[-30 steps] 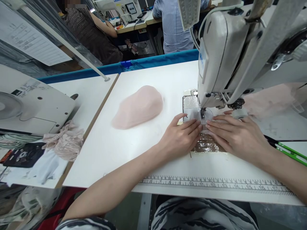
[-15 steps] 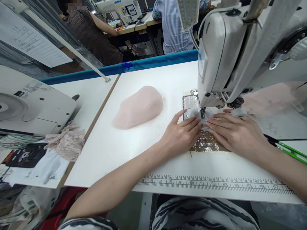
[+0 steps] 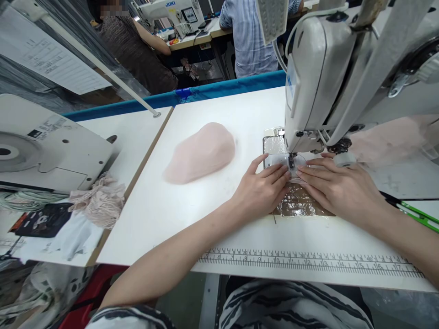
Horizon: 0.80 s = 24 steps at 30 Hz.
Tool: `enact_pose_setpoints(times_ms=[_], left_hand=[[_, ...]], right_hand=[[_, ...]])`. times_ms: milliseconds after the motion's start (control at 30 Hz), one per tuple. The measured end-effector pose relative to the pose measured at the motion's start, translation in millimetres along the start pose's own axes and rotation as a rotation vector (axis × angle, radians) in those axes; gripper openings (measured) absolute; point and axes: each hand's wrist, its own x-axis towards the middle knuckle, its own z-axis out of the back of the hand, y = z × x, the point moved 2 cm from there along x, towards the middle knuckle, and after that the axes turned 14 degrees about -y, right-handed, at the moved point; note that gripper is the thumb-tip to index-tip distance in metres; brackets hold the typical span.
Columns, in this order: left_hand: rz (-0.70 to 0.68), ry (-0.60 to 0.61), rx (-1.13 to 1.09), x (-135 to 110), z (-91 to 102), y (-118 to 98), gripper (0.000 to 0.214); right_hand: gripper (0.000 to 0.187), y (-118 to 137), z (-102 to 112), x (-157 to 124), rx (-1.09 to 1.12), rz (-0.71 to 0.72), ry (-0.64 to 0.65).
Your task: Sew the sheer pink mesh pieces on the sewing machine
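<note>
My left hand (image 3: 259,192) lies flat on the white sewing table (image 3: 219,214), fingers stretched toward the needle of the white sewing machine (image 3: 329,77). My right hand (image 3: 338,189) lies flat opposite it, fingertips almost meeting the left ones. Between the fingertips sits a small sheer pale piece (image 3: 294,168) under the presser foot (image 3: 291,161). Both hands press on it and on the shiny taped plate (image 3: 298,203) below. A mound of pale pink fabric (image 3: 200,153) rests to the left of my left hand, untouched.
A printed ruler strip (image 3: 308,262) runs along the table's near edge. Another machine's base (image 3: 44,151), lace trim (image 3: 98,201) and cloth scraps lie on the left table. Green-handled tool (image 3: 416,212) at right. More pink fabric (image 3: 387,141) lies behind the machine. Two people sit at benches beyond the blue edge.
Both hands stay flat at the needle, nearly unmoved. The view has shifted slightly, so everything sits a little to the right.
</note>
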Motion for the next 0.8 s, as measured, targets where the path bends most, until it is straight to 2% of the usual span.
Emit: enact_pose_setpoints(times_ms=[333, 600, 800], left_hand=[[0.014, -0.004, -0.002, 0.9, -3.8, 1.4, 0.033], [0.007, 0.001, 0.008, 0.1, -6.6, 3.0, 0.034], [-0.020, -0.014, 0.032, -1.9, -5.3, 2.2, 0.036]], right_hand=[[0.025, -3.7, -2.5, 0.6, 0.031, -0.034, 0.001], [0.023, -3.5, -3.5, -0.6, 0.010, -0.001, -0.025], [0.028, -3.9, -4.0, -1.5, 0.017, -0.030, -0.010]])
